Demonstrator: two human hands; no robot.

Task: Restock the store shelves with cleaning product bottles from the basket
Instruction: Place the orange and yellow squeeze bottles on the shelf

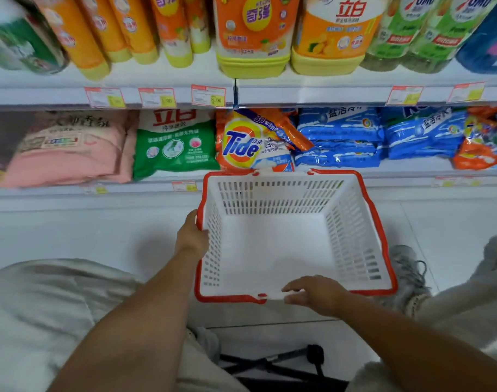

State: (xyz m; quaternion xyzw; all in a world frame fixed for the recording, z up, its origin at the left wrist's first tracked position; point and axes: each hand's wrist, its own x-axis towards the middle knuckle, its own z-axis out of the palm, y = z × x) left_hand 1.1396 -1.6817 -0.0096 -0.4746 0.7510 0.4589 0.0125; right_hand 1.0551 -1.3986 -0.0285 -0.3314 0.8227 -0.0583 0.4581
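A white plastic basket (pixel 354 239) with a red rim sits on the floor in front of the shelves, and nothing lies inside it. My left hand (pixel 192 236) grips the red rim on the basket's left side. My right hand (pixel 315 294) is at the near rim, with its fingers curled round the white handle piece there. Orange and yellow detergent bottles (pixel 253 35) and green bottles (pixel 416 32) stand in a row on the upper shelf (pixel 312 93).
The lower shelf holds detergent bags: pink (pixel 69 148), green (pixel 173 142), an orange Tide bag (pixel 250 142) and blue bags (pixel 340 137). Price tags line the shelf edges. My knees and a grey shoe (pixel 408 275) flank the basket. A black folding stool frame (pixel 284 363) is under me.
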